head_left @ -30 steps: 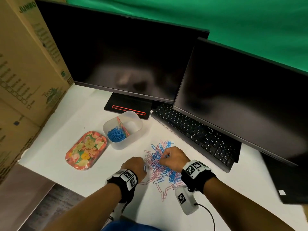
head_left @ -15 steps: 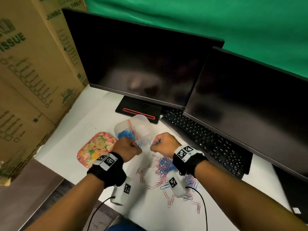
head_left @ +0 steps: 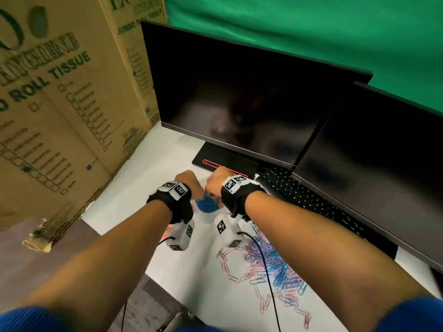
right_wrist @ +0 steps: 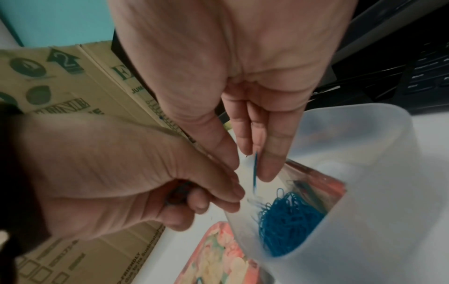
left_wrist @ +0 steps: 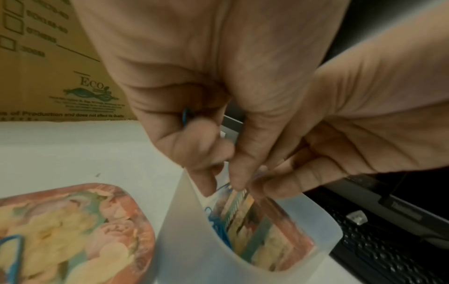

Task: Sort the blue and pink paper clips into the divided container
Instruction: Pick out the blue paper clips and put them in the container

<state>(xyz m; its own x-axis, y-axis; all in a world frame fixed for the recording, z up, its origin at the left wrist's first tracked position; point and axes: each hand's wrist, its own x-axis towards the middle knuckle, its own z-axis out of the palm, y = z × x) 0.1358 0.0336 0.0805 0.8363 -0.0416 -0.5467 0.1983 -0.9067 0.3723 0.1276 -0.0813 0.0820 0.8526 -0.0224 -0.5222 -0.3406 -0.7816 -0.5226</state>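
Note:
The translucent divided container (right_wrist: 379, 192) holds a heap of blue clips (right_wrist: 289, 221) in its near compartment. Both hands hang just above its rim. My right hand (right_wrist: 252, 165) points its fingers down and pinches one blue clip (right_wrist: 255, 171) over the blue heap. My left hand (left_wrist: 218, 163) is curled, with a blue clip (left_wrist: 185, 115) tucked against its palm. In the head view the hands (head_left: 189, 185) (head_left: 217, 184) hide most of the container; only the blue heap (head_left: 207, 205) shows. The mixed pile of blue and pink clips (head_left: 271, 262) lies under my right forearm.
A floral lid (left_wrist: 73, 230) lies left of the container with a blue clip (left_wrist: 12, 247) on it. Two dark monitors (head_left: 239, 97) and a keyboard (head_left: 304, 197) stand behind and to the right. Cardboard boxes (head_left: 60, 104) wall off the left.
Both hands left the clip pile on the table and moved forward to the container, carrying clips. The head view has shifted forward with them.

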